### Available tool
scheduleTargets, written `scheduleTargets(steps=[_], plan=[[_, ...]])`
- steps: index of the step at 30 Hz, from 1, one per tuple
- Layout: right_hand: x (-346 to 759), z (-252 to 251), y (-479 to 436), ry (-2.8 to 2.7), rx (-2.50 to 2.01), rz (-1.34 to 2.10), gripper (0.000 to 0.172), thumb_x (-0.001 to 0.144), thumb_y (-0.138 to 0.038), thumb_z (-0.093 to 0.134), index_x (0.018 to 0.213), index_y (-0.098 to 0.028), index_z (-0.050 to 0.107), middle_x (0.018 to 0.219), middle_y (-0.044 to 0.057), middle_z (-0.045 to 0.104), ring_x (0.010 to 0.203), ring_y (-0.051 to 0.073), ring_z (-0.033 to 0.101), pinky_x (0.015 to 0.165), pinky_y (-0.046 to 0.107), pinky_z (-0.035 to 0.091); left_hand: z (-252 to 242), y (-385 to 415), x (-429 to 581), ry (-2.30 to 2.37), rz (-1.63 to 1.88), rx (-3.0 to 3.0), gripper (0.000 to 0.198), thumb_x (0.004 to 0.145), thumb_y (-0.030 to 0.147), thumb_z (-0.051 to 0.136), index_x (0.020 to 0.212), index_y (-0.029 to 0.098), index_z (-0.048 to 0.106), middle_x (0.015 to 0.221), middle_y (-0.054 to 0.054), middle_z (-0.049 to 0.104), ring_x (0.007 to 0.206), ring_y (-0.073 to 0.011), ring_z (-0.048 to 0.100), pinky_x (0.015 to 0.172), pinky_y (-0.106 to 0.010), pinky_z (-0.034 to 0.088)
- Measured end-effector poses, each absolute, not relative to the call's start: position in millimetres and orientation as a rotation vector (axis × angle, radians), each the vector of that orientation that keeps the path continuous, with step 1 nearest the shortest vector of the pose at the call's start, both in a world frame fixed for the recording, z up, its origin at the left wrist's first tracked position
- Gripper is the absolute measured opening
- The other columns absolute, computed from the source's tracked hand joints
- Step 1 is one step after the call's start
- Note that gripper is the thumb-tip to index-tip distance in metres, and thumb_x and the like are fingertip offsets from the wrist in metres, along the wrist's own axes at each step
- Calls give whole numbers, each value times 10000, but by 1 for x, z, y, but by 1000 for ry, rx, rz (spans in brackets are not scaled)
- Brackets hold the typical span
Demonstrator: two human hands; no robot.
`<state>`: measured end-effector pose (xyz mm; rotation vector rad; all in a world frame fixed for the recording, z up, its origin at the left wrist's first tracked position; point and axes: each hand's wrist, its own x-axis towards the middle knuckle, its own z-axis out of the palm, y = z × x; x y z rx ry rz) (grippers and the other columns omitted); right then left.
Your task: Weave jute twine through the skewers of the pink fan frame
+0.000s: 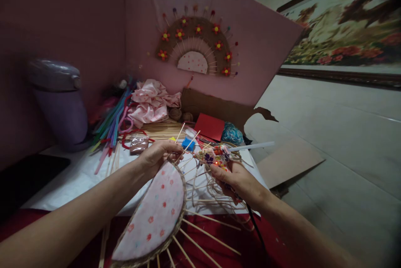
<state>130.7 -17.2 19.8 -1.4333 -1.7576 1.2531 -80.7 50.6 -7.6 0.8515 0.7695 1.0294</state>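
A half-round craft piece [156, 213] covered in pale pink dotted cloth, edged with cord and with thin wooden sticks fanning out of it, tilts up in front of me. My left hand [158, 155] is closed on its upper rim among the sticks. My right hand [233, 178] grips a hot glue gun [216, 155] wrapped in floral tape, its nozzle pointing at the rim beside my left fingers. A white glue stick [253, 146] juts out of the gun's back to the right. A black cable [255, 228] runs down from the gun.
A finished fan decoration [196, 46] with red flowers hangs on the pink board. On the white-covered table lie pipe cleaners [112, 122], pink cloth [152, 103], a stick bundle [161, 130], red card [209, 126], blue yarn [232, 133]. A purple bin [59, 101] stands left; cardboard [290, 161] right.
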Motion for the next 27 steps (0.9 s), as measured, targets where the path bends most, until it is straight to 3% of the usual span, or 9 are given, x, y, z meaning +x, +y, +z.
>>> scheduleTargets(steps=[27], plan=[[134,18,-17,-1762,-1449,1256,434,819,-544,479,576,-188,430,427,-62,392,299,52,315,251,176,276,-6,50,-80,776,1026,838,80,595,53,633,542,109,611,528,-29,600,479,-80,527,472,-172,387]])
